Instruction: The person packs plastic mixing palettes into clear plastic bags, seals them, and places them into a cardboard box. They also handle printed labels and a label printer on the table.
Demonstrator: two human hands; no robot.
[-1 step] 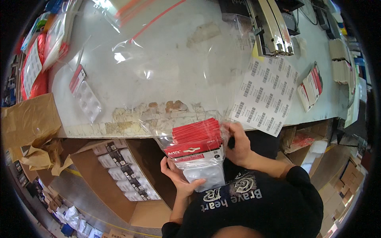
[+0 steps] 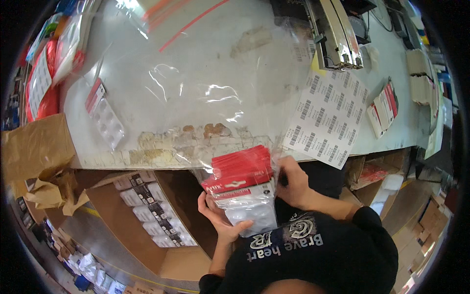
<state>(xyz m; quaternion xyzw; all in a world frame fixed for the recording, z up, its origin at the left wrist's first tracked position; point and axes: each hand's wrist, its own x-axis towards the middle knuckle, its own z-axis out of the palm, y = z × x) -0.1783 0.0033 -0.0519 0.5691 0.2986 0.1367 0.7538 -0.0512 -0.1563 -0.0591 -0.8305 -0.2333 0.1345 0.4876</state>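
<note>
A stack of blister packs with red header cards (image 2: pixel 242 161) and clear moulded plastic trays (image 2: pixel 254 215) sits inside a large clear plastic bag (image 2: pixel 196 105), against the table's front edge. My left hand (image 2: pixel 220 221) grips the stack through the film from its lower left, thumb across the front tray and fingers behind. At the right edge of the stack, my right hand (image 2: pixel 293 183) is closed with curled fingers on the side of the bag; its fingertips are partly hidden. The bag's film stretches away over the tabletop.
A single blister pack (image 2: pixel 105 115) lies at left. On the right are a sheet of barcode labels (image 2: pixel 327 115), a folded red-and-white card (image 2: pixel 383 109) and a metal bar sealer (image 2: pixel 338 34). Below the table's left edge stands an open carton (image 2: pixel 183 267) holding packs, beside crumpled brown paper (image 2: pixel 36 147).
The glints on the bag's film have shifted, and the top of the stack tilts slightly. My right hand has moved down a little along the bag's side; the left stays put.
</note>
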